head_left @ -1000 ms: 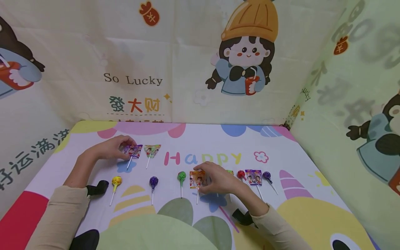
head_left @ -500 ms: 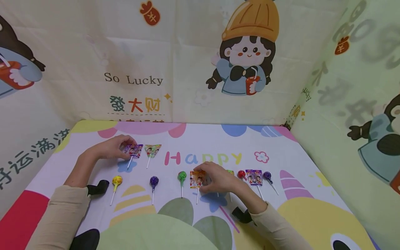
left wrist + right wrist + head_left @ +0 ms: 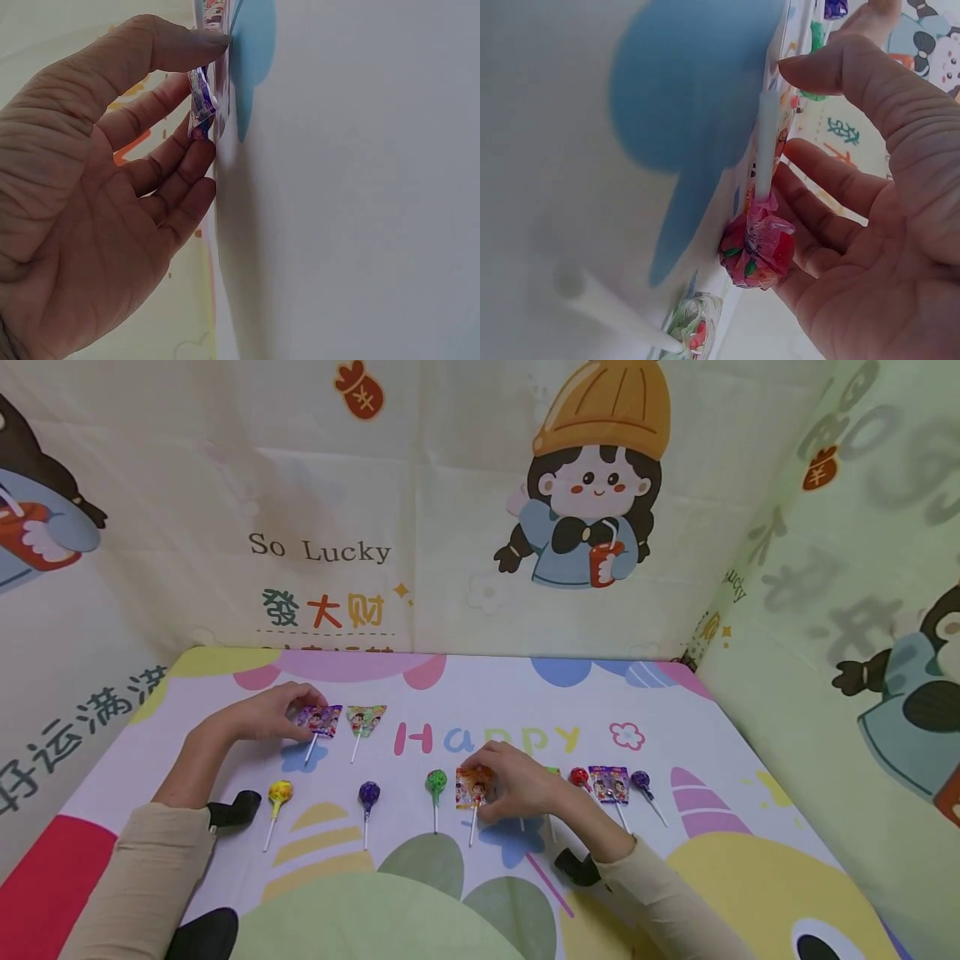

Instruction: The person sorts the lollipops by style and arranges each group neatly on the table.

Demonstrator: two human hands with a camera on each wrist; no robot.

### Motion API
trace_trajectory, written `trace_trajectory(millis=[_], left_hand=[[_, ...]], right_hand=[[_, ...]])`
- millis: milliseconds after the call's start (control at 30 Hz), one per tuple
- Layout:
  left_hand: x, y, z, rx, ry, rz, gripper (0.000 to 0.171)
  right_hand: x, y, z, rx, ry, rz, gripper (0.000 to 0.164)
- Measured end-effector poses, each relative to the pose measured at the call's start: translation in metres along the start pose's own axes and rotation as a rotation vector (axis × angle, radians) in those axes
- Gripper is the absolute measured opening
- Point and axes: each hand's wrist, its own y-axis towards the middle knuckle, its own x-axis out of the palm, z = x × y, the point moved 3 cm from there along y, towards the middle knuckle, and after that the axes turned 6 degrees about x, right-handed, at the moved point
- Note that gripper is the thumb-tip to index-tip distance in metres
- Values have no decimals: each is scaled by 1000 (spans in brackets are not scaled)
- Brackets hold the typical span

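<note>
The orange lollipop (image 3: pixel 471 788) lies near to far, stick (image 3: pixel 472 828) end nearer.

The left grip (image 3: pixel 101 199) holds a shiny purple wrapper (image 3: pixel 201 97) beside a blue patch (image 3: pixel 253 56) on a white surface (image 3: pixel 367 187).

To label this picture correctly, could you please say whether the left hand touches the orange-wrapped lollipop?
No, the left hand holds a purple-wrapped lollipop, while the orange-wrapped lollipop is at the right hand.
</note>
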Motion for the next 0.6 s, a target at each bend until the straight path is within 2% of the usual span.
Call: trace_trajectory(millis=[233, 600], left_hand=[[-1, 1, -2, 4, 5, 2, 51], [-2, 2, -3, 2, -6, -6, 52]], right_hand=[[-2, 4, -1, 32, 9, 1, 61], [-2, 8, -1, 29, -11, 30, 51]])
